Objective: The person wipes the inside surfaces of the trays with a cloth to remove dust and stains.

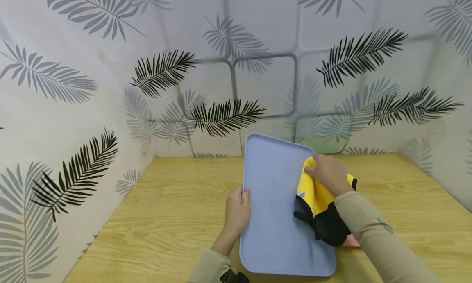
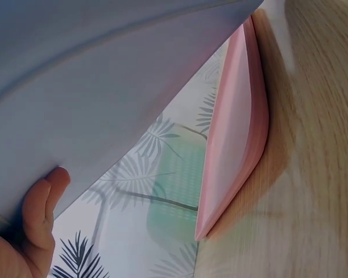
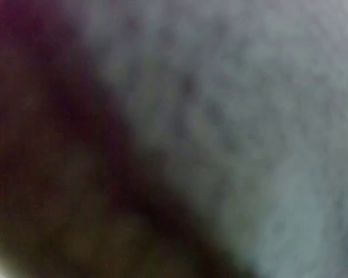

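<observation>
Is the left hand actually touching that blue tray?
Touching. In the head view the left hand grips the blue tray by its left edge, thumb over the rim.

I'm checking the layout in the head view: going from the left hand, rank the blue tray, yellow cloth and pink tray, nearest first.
1. Blue tray: left hand grips its left edge.
2. Yellow cloth: on the tray's right side, under the right hand.
3. Pink tray: beyond, peeking out at right.
</observation>
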{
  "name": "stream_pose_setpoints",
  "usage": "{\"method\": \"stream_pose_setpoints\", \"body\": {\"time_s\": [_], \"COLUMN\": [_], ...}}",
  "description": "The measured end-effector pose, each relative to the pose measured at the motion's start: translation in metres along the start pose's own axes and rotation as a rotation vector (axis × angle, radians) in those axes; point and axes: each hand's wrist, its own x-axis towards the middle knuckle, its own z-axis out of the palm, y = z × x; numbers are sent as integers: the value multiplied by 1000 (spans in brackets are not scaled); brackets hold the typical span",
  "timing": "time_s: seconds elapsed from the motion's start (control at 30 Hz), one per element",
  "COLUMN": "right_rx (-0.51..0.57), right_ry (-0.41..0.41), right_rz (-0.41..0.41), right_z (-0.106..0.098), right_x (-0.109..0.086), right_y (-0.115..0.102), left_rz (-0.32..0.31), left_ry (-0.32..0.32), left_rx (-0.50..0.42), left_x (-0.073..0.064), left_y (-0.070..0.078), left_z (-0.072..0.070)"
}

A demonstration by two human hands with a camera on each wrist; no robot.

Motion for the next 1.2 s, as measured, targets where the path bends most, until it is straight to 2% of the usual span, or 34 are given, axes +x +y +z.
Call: {"method": "stream_pose_setpoints", "body": {"time_s": [0.23,0.57,0.8,1.2], "right_rx": [11,-10,31,126], "right_ry": [6,3,-2,34], "right_rz": [0,-25,-75,-166], "right_z": [1,-1,-1,2], "right_x": [1,0,-2,-3], "right_y": [6,0,-14,-49], "left_rz": [0,-8,-22,-38], "left_ry": [-1,3,5,10], "left_rx": [-6,-15,0,-20], "left_x": [0,0,0,-1], "left_y": [1,1,0,0], "left_z": [-2,0,2,5]}}
